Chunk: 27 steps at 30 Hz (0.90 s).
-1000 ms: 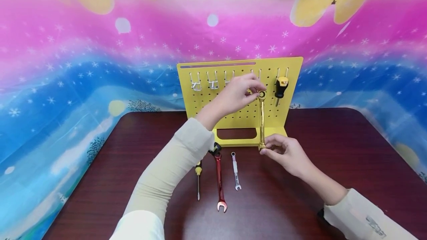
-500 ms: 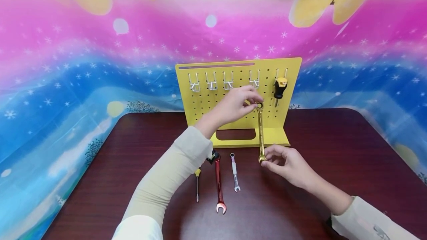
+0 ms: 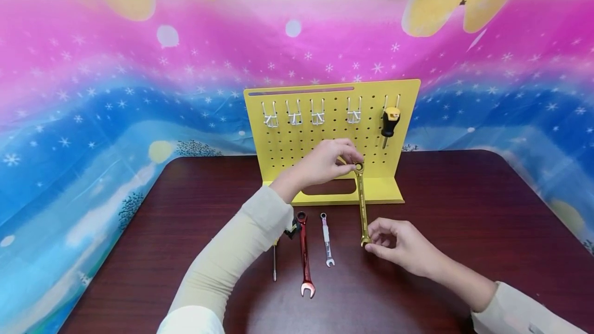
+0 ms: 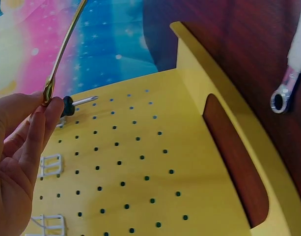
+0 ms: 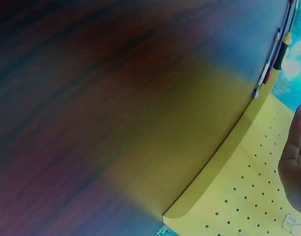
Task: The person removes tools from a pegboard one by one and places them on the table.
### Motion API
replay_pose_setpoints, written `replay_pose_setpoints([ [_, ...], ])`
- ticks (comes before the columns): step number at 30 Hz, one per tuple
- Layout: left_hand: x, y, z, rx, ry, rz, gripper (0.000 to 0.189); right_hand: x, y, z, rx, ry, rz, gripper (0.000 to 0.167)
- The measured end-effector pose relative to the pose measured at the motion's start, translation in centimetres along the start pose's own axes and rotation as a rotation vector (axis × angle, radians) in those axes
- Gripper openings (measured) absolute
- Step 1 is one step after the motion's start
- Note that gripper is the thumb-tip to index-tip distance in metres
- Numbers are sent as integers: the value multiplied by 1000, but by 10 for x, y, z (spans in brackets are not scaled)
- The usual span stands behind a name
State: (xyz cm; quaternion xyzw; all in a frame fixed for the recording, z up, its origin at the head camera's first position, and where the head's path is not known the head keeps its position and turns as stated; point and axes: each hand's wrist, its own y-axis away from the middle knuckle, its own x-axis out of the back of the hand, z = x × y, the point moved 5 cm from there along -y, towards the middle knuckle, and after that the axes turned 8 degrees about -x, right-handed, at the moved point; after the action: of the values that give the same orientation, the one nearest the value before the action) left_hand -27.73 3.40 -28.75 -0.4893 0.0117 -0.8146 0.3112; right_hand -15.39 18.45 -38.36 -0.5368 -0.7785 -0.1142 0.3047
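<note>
A gold combination wrench (image 3: 362, 205) is held up in front of the yellow pegboard (image 3: 287, 153), its ring end on top and its open end below. My left hand (image 3: 327, 160) pinches the ring end between thumb and fingers, as the left wrist view also shows at close range. Down at the open end, my right hand (image 3: 402, 246) holds the wrench with thumb and fingertips. Only part of the right hand (image 5: 295, 162) shows at the edge of the right wrist view, where the wrench is out of sight.
White double hooks (image 3: 317, 115) line the pegboard's top; a black-and-yellow screwdriver (image 3: 390, 121) hangs at the right. On the table (image 3: 209, 195) lie a red wrench (image 3: 304, 254), a small silver wrench (image 3: 327, 241) and a screwdriver (image 3: 275, 262), partly behind the left sleeve.
Both hands have moved down and toward me with the gold wrench, away from the hooks. The hook that the left hand covered now shows.
</note>
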Motion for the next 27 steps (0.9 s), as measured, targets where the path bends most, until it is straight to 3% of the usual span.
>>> replay_pose_setpoints([
  [11, -27, 8, -15, 14, -21, -115, 24, -13, 11, 8, -57, -105, -177, 11],
  [17, -38, 12, -22, 42, 28, -132, 23, -19, 13, 11, -47, -139, -230, 9],
  [27, -53, 20, -33, 70, 28, -161, 24, -24, 15, 16, -40, -189, -314, 11],
])
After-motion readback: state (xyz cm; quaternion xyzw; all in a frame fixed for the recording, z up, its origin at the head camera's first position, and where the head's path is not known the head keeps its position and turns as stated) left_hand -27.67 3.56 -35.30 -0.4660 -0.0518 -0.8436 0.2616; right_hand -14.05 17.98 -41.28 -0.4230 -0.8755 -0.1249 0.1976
